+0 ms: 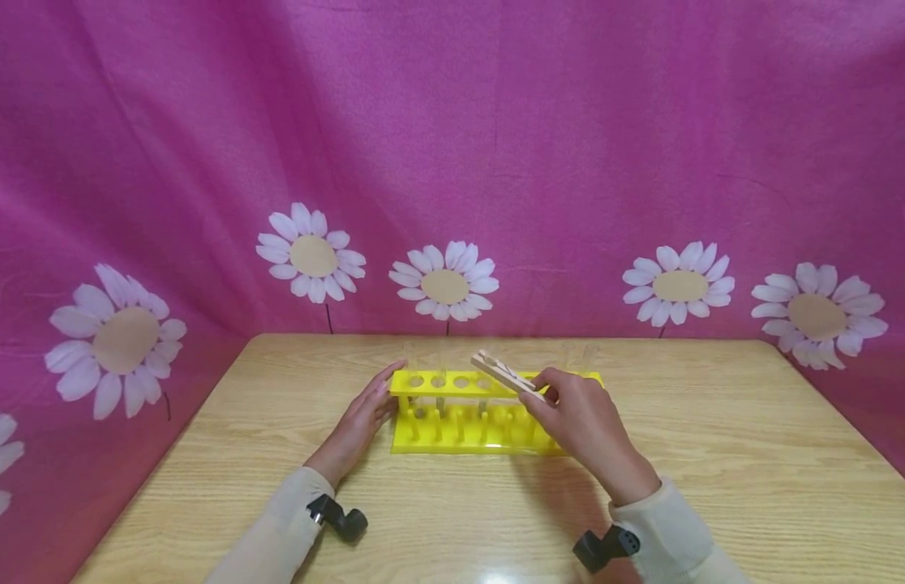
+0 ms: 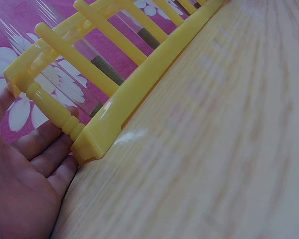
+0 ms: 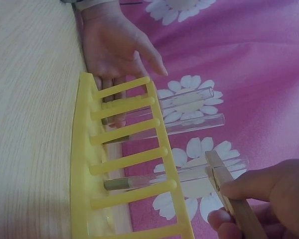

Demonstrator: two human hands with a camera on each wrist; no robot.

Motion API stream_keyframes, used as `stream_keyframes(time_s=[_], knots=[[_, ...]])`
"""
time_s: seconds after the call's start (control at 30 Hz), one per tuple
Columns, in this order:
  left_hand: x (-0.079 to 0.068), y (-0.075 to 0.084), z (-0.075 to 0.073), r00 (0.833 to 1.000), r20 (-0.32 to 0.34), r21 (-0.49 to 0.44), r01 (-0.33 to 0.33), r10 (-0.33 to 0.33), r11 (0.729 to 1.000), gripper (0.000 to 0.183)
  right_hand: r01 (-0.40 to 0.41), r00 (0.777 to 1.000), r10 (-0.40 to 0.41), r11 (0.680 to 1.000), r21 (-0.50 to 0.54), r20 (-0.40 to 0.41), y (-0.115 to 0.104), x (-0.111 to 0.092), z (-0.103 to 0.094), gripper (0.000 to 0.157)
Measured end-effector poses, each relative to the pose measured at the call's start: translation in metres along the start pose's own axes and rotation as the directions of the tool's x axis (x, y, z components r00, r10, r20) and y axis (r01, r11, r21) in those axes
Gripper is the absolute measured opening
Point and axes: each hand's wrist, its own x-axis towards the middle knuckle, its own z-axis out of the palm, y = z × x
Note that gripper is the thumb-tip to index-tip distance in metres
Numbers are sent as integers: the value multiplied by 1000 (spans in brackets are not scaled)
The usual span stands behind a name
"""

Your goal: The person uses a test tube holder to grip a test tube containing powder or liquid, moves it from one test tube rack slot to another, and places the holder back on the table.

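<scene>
A yellow test tube rack [image 1: 441, 445] stands lengthwise on the table, with several clear test tubes in it. Dark greenish-brown contents [image 3: 117, 184] show at the bottom of some tubes, such as the upper tube [image 3: 187, 124] in the right wrist view. My left hand [image 1: 356, 426] is at the rack's left end, its fingers reaching behind the end post [image 2: 55, 110]. Between thumb and fingers, my right hand [image 1: 587, 418] pinches a wooden test tube clamp [image 1: 499, 375] above the rack. In the right wrist view the clamp's tip overlaps a tube's upper part [image 3: 194, 173].
The rack rests on a wood-grain table [image 1: 452, 519]. Behind it and at the sides hangs a magenta cloth [image 1: 555, 162] printed with white daisies. At the rack's right end, two more tube tops [image 1: 589, 355] rise above the top bar. Each sleeve carries a black wrist device [image 1: 606, 547].
</scene>
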Motion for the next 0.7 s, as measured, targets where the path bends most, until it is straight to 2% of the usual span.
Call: stream_keyframes(time_s=[0.7], knots=[[0, 0, 0, 1000, 11, -6, -10, 10, 1000, 53, 43, 997, -43, 999, 7, -61, -3, -3, -7, 20]])
